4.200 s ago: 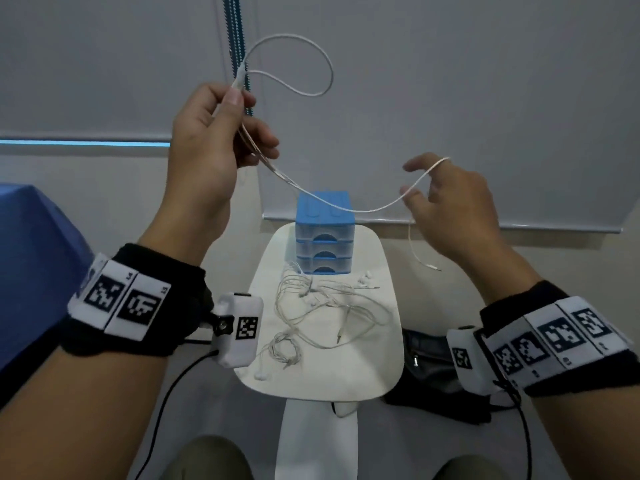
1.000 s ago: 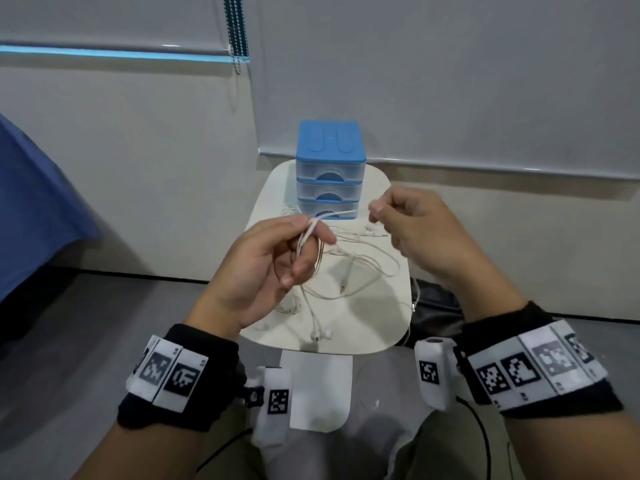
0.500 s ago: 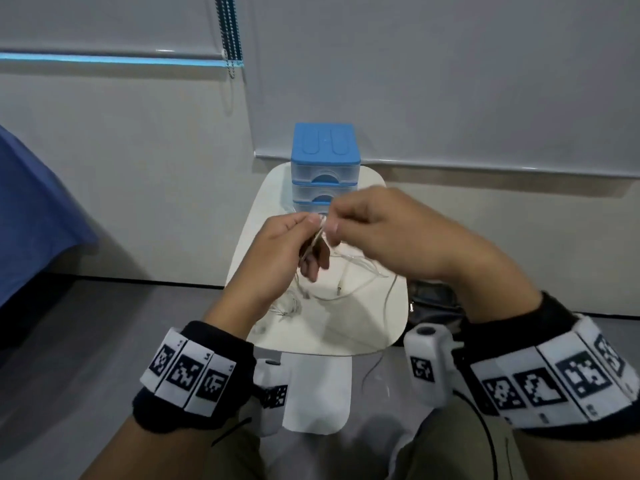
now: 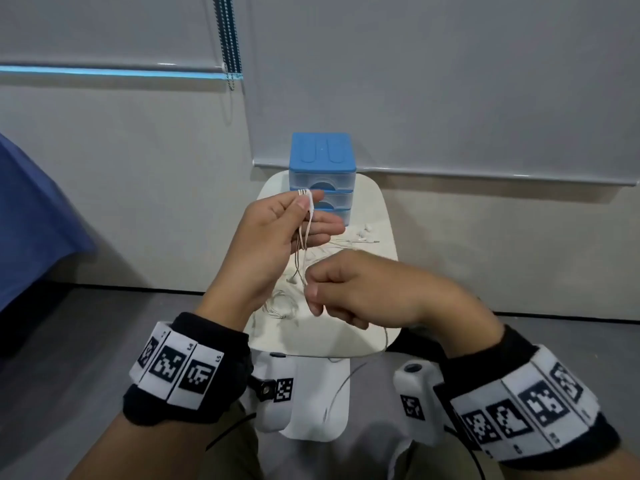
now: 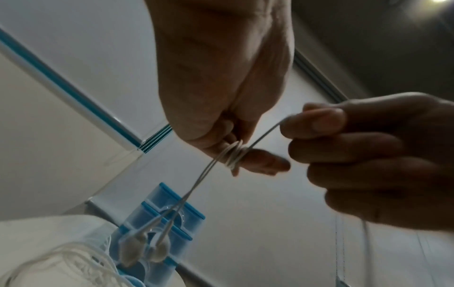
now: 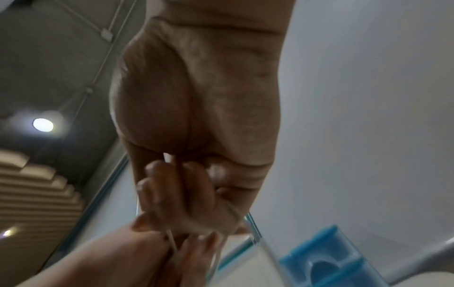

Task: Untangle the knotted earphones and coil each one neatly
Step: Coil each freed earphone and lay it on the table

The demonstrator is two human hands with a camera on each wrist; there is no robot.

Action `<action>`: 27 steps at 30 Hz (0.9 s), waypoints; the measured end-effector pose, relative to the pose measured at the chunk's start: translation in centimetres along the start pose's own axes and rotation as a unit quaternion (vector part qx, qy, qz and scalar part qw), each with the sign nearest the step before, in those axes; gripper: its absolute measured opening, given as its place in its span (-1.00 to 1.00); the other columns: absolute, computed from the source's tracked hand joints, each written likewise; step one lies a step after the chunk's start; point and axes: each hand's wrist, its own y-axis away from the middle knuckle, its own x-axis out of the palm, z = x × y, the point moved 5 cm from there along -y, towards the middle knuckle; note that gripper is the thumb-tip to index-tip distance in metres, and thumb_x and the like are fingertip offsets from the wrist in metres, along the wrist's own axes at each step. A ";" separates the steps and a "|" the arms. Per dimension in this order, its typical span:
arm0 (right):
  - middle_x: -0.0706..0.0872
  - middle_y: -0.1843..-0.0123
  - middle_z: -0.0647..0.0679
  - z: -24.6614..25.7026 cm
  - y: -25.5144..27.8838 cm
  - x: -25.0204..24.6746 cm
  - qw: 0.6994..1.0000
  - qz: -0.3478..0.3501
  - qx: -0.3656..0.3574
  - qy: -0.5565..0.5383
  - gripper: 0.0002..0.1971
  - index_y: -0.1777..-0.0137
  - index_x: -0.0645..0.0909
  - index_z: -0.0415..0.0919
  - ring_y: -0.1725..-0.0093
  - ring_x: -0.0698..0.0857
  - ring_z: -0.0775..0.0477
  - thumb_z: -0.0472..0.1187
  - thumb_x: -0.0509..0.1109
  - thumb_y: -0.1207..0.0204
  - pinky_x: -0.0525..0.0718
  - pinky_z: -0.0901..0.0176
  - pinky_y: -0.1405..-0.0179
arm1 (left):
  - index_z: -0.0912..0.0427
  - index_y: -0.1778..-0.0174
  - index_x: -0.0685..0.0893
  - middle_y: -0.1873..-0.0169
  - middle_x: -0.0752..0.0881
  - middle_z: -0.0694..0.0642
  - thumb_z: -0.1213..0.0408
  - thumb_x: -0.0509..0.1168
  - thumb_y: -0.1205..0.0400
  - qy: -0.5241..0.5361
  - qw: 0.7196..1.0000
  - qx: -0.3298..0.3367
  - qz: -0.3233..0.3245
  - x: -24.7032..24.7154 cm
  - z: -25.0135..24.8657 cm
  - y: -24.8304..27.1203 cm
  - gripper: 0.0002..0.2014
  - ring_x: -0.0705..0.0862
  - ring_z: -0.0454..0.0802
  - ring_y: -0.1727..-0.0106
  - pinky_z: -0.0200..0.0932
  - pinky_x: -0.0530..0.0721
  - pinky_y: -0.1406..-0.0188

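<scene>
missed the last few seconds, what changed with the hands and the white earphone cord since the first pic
The left hand came down from overhead with the white earphone cord now wound in loops over its fingers; the right hand moved in below, pinching the tail. The cord pile and blue plastic drawer box stayed.

The left hand point(image 4: 277, 233) is raised above the small white table point(image 4: 384, 216), its thumb pinning white earphone cable point(image 4: 304, 233) wound over the fingers (several turns show). Below it the right hand point(image 4: 360, 292) pinches the hanging strand. A blue drawer unit point(image 4: 322, 157) stands behind, with loose earphones point(image 4: 363, 233) beside it.
</scene>
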 end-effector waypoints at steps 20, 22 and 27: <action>0.52 0.54 0.19 1.6 1.0 -4.0 0.997 -0.055 -0.022 -0.047 -0.72 0.12 0.63 -0.35 0.52 0.39 0.17 -0.28 0.23 -0.80 0.42 0.31 0.49 | 0.30 -0.36 0.68 0.11 0.89 0.18 0.37 0.14 -0.86 0.009 1.000 -0.002 0.019 0.6 -0.7 -1.0 -0.74 0.87 0.00 0.08 -0.25 0.76 0.09; 0.49 0.56 0.22 2.2 1.4 -6.4 0.991 -0.114 -0.045 -0.062 -0.73 0.14 0.62 -0.29 0.52 0.35 0.20 -0.28 0.23 -0.81 0.35 0.35 0.48 | 0.26 -0.19 0.78 0.35 0.79 0.14 0.31 0.13 -0.87 -0.063 0.996 0.012 0.053 0.8 -0.8 -0.8 -0.71 0.71 0.02 0.38 -0.17 0.66 0.27; 0.36 0.54 0.16 0.6 1.5 -10.0 0.970 -0.223 -0.045 -0.087 -0.74 0.16 0.62 -0.27 0.52 0.26 0.11 -0.23 0.30 -0.78 0.25 0.28 0.50 | 0.35 -0.03 0.83 0.56 0.28 0.04 0.23 0.07 -0.86 -0.047 0.990 0.008 0.135 1.4 -1.6 -0.2 -0.58 0.19 -0.07 0.49 -0.26 0.23 0.49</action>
